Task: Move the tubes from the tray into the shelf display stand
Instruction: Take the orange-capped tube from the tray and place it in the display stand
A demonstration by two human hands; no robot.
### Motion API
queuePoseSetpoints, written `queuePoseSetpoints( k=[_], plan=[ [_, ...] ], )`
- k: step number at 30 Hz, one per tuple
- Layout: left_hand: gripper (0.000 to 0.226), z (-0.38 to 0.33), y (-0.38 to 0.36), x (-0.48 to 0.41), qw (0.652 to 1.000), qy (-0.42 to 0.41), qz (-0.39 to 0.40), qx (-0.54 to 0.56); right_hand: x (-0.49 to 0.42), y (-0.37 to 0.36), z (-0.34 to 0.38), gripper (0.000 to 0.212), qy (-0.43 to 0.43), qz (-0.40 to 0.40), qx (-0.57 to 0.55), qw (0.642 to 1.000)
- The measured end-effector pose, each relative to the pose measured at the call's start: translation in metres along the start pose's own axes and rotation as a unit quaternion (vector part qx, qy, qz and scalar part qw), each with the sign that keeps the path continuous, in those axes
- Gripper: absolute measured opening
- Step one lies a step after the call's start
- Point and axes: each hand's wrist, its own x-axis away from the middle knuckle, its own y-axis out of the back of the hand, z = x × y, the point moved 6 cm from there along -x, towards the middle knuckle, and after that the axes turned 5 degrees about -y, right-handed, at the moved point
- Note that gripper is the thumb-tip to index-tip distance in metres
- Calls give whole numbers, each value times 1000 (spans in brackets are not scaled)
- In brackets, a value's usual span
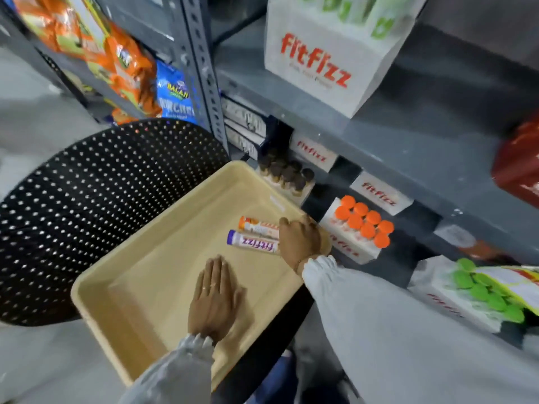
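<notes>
We are resting our left hand (pixel 214 301) flat and released on the floor of the beige tray (pixel 140 275), while our right hand (pixel 299 239) is curling over the ends of two tubes at the tray's far corner. The orange-capped tube (pixel 256 224) and the purple-capped tube (pixel 250 242) are lying side by side in the tray; we cannot tell whether the right hand is grasping either. Just beyond that corner, the display stand (pixel 354 237) of orange-capped tubes is sitting on the shelf (pixel 414 228).
</notes>
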Motion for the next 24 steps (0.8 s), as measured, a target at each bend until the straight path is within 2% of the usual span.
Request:
queuePoseSetpoints(
  k=[3,10,14,20,22,24],
  plan=[
    [72,0,-5,-2,1000,14,0,2,-8,-5,2,24,2,4,15,1000],
    [72,-2,-3,-2,1000,15,-8,-19,-12,-11,13,29,-10,6,58,998],
    [72,-3,-3,-2,1000,11,7,-15,-3,10,12,31,6,-28,-4,1000],
    [77,-6,5,1,997,2,71,-17,14,65,1,30,20,-41,-159,986],
    [77,-9,19,1,998,4,67,-18,22,83,-4,22,15,-47,-196,979],
    [76,-19,45,-8,999,-2,29,-15,31,107,-12,25,11,-51,-223,974]
  ],
)
